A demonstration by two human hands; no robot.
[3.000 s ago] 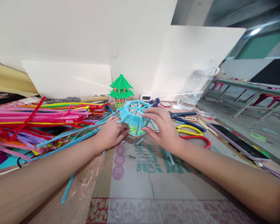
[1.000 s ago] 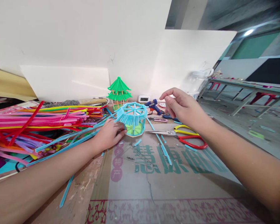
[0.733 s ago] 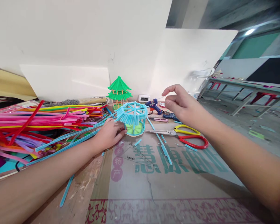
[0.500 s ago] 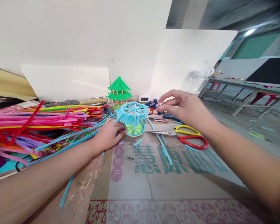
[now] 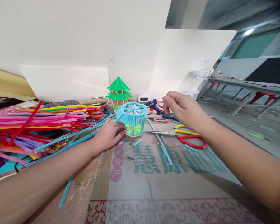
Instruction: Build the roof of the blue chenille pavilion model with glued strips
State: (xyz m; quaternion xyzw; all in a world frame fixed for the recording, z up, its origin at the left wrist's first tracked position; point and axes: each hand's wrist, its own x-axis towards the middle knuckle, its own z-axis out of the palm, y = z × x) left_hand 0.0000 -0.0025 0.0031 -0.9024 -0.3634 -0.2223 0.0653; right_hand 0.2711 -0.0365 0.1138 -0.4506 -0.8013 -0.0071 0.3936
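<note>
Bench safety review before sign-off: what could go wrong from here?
1. The scissors lie with tips aimed at the base of the blue model; a nudge could knock it.
2. The right grip is close to the glue gun in this view; if that's hot, which I can't tell, contact might burn.
3. Long blue strips lie beside the left grip; pulling back may drag them.

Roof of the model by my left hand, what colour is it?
The model's roof is light blue, clearest in the head view.
</note>
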